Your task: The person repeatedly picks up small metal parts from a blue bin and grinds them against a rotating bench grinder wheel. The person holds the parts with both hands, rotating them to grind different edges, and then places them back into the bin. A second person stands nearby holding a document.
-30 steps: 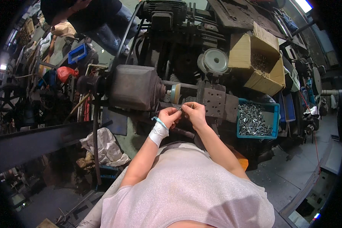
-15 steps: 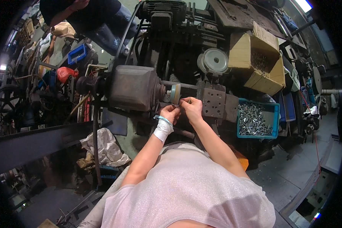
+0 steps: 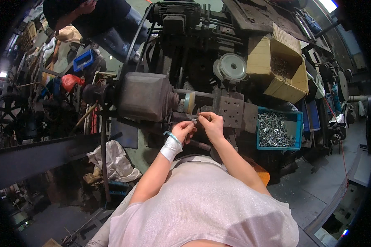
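Two containers are noted: a blue bin filled with small metal parts, and a cardboard box likewise loaded. A small metal piece is pinched between left hand and right hand, just beside the grinding wheel.

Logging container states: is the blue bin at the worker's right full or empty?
Partly full: the blue bin holds a heap of small silvery metal parts.

The small silvery metal piece looks smooth and shiny; the big dark grey motor housing matt, grimy metal; the blue plastic bin glossy; the brown cardboard box rough.
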The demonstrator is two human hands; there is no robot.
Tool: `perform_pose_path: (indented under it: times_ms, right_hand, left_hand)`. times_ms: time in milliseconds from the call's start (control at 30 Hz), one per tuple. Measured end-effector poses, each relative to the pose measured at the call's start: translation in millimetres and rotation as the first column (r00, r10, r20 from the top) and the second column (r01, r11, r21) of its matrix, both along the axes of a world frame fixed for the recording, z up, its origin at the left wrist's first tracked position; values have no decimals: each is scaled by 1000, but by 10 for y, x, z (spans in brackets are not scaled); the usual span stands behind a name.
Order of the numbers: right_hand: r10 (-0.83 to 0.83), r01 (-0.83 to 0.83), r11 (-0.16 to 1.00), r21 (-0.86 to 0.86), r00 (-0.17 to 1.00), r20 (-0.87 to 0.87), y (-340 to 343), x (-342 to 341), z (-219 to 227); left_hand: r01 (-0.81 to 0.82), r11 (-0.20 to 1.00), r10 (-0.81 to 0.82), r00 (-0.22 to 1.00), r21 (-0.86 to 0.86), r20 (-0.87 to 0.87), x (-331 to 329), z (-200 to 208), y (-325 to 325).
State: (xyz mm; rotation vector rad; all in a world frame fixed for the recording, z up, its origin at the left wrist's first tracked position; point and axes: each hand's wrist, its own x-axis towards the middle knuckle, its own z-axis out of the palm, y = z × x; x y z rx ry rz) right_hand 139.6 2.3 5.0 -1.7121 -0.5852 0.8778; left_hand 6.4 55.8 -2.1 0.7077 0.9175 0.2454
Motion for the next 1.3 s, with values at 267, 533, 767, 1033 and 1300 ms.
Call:
perform_pose_path:
  times_ms: [267, 533, 767, 1033, 1300]
  right_hand:
    - [134, -132, 978, 161, 991, 2, -58, 3, 93]
    - [107, -107, 994, 33, 994, 6, 16, 59, -130]
    - [81, -76, 994, -74, 994, 66, 191, 85, -163]
    - [39, -34, 994, -100, 998, 42, 263, 51, -192]
    - [-56, 58, 998, 33, 997, -51, 196, 21, -139]
  left_hand:
    - [77, 965, -12, 968, -252, 249, -42, -71, 93]
    - [72, 995, -72, 997, 70, -4, 54, 1, 109]
    - [40, 977, -14, 992, 211, -126, 189, -132, 172]
    - [-56, 970, 100, 979, 237, -175, 238, -174, 136]
    - [-13, 968, 52, 988, 252, -146, 251, -49, 107]
